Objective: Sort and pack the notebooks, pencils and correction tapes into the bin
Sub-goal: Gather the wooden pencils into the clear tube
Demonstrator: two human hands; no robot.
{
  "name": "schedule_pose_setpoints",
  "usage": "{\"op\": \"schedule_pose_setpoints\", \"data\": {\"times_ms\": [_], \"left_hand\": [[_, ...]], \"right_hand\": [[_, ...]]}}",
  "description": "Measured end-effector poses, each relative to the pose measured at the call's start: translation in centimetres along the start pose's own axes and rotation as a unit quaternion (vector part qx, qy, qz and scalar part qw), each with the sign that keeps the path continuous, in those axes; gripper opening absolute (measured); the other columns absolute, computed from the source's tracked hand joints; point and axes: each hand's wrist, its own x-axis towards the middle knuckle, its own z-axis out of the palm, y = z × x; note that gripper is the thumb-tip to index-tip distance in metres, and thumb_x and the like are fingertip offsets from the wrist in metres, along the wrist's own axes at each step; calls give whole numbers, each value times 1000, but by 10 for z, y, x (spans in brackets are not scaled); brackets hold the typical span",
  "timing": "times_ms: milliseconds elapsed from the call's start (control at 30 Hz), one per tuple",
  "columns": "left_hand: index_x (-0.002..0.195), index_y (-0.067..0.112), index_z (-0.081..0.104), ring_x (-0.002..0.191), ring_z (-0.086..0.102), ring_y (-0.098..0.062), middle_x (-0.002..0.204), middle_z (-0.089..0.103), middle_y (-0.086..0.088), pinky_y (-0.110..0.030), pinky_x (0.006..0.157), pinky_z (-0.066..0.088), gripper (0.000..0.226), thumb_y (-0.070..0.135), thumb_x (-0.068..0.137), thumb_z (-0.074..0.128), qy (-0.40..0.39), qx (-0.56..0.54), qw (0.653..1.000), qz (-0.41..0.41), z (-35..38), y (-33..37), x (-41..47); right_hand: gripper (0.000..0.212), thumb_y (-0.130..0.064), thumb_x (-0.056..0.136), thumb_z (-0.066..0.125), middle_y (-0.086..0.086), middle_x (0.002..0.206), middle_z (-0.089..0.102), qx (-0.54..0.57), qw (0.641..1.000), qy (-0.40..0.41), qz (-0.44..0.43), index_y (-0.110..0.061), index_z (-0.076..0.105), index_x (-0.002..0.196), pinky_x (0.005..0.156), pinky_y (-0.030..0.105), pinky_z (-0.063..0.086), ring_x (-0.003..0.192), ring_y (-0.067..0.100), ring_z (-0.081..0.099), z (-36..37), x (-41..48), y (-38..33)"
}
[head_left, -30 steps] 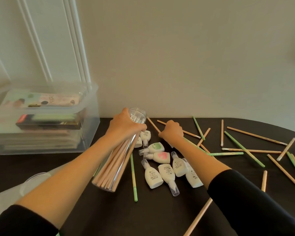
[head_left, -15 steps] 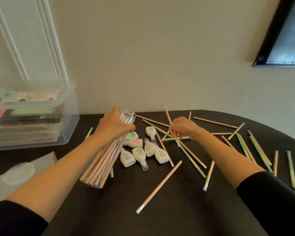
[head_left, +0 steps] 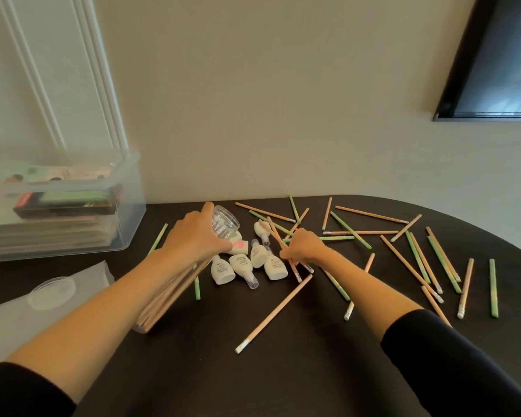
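My left hand (head_left: 194, 239) grips a clear plastic jar (head_left: 223, 225) near its mouth; the jar leans on the dark table (head_left: 253, 371) and holds several tan pencils (head_left: 169, 296). My right hand (head_left: 303, 246) pinches a tan pencil (head_left: 283, 249) just right of a cluster of white correction tapes (head_left: 244, 264). Several loose tan and green pencils (head_left: 403, 257) lie scattered over the right half of the table. One long tan pencil (head_left: 275, 311) lies in front of my right hand. The clear bin (head_left: 127, 218) at the left holds stacked notebooks (head_left: 51, 206).
A clear round lid (head_left: 53, 291) lies on a white sheet (head_left: 9, 317) at the left front. A wall rises right behind the table, with a dark framed panel (head_left: 500, 61) at the upper right. The table's edge curves away at the right.
My right hand has drawn back toward me with a pencil pinched in it. The left hand still holds the jar, tilted the same way. The view has swung slightly left.
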Motion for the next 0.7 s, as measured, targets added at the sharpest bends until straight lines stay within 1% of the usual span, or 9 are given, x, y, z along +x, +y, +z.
{"op": "schedule_pose_setpoints", "data": {"times_ms": [67,133,167,233,300,367,467,600,700], "left_hand": [[134,20,28,105,54,-25,121,53,-6,-34,80,47,83,44,67,71,-14,7,1000,-2,0,-1,-2],[139,22,23,109,52,-25,125,52,-8,-34,84,47,88,42,68,71,-26,13,1000,-6,-1,-1,-3],[140,21,23,110,51,-25,126,51,-8,-34,86,46,88,42,68,70,-30,13,999,-4,-1,0,-3],[137,20,26,108,51,-24,124,53,-7,-35,85,46,83,40,69,70,-31,12,999,6,-1,2,-4],[130,19,30,100,54,-24,117,56,-7,-34,79,46,76,40,69,70,-26,10,1000,8,-1,5,-4],[124,16,32,98,55,-24,114,55,-8,-33,75,48,72,40,69,72,-24,4,1000,-8,-2,8,-4],[123,11,34,103,54,-26,117,52,-10,-30,73,45,74,42,69,73,-21,10,999,-34,-3,11,-2],[122,10,38,102,53,-23,117,53,-9,-28,68,40,70,40,70,73,0,20,998,-56,-5,10,-1],[120,12,39,97,53,-21,114,54,-7,-28,69,41,68,43,70,73,-13,27,999,-36,-5,11,-2]], "right_hand": [[16,-23,87,56,-1,65,53,22,999,21,-22,-9,57,80,52,18,38,57,9,49,-5,-2,2],[19,-23,93,46,1,69,52,50,997,39,-49,-9,54,83,56,22,37,59,10,46,-12,-5,0],[20,-23,96,41,1,71,51,67,995,49,-63,-8,53,88,59,24,38,60,10,45,-15,-7,-1],[18,-20,99,33,1,72,48,109,989,61,-84,-7,46,98,63,27,39,60,10,44,-21,-11,-4],[11,-16,100,32,2,71,48,130,985,49,-103,-8,39,100,58,24,42,57,10,46,-27,-17,-5],[9,-11,99,35,-1,70,48,95,985,42,-138,-8,42,104,55,22,43,55,10,47,-31,-24,-5],[22,-12,99,34,-8,73,49,-3,977,75,-201,-8,52,112,71,30,44,69,14,51,-38,-34,-2],[24,-15,99,38,4,102,63,-137,954,117,-239,-15,54,116,80,32,47,87,19,57,-47,-44,4],[25,-13,98,40,5,110,62,-160,940,133,-270,-16,55,117,85,32,45,100,21,55,-50,-47,4]]}}
